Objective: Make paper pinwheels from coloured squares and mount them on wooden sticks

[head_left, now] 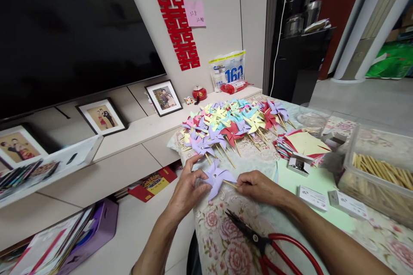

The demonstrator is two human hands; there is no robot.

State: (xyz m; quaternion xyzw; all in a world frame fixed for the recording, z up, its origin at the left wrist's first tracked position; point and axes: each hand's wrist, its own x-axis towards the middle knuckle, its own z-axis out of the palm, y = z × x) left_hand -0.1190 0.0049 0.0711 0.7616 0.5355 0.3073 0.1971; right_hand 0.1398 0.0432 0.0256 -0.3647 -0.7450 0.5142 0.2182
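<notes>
"Where's the lilac pinwheel (215, 175)?"
"Between my hands, over the floral-covered desk (211, 247), beyond the red-handled scissors (255, 238); my left grip (187, 184) pinches a paper vane (209, 179), my right grip (255, 185) is closed on its stick (229, 184)"

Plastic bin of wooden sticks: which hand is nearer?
Right: the right hand, on the lilac pinwheel's stick, lies left of the bin; the left hand, at the blades, is farther left.

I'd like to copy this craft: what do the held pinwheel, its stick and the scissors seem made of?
Pinwheel: apparently matte lilac paper, by its thin, folded vanes.
Stick: probably wood or bamboo, given its plain, pale tan surface.
Scissors: likely metal blades, dark with dull sheen; smooth red handles, perhaps plastic-coated.
</notes>
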